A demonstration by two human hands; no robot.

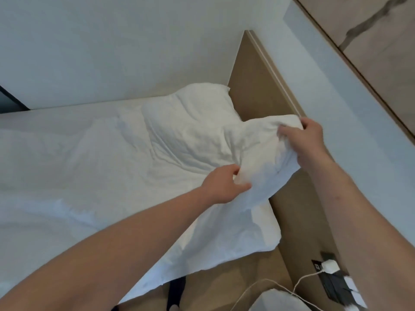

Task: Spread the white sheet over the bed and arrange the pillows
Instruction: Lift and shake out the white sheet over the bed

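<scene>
Head view: the pillow (267,158) hangs between the fingers, left hand (222,185) gripping its near edge, right hand (307,140) its far corner.

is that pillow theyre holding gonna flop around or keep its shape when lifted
Probably floppy: the pillow sags and creases between the left hand and right hand. Likely light, since a pinching grip at each end lifts it. Unlikely to slip, as the cloth bunches under the fingers.

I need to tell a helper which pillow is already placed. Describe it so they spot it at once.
Find the wooden headboard where it meets the white wall. The pillow lies in that corner. Unlike the one held by the left hand and right hand, nobody touches it.
</scene>
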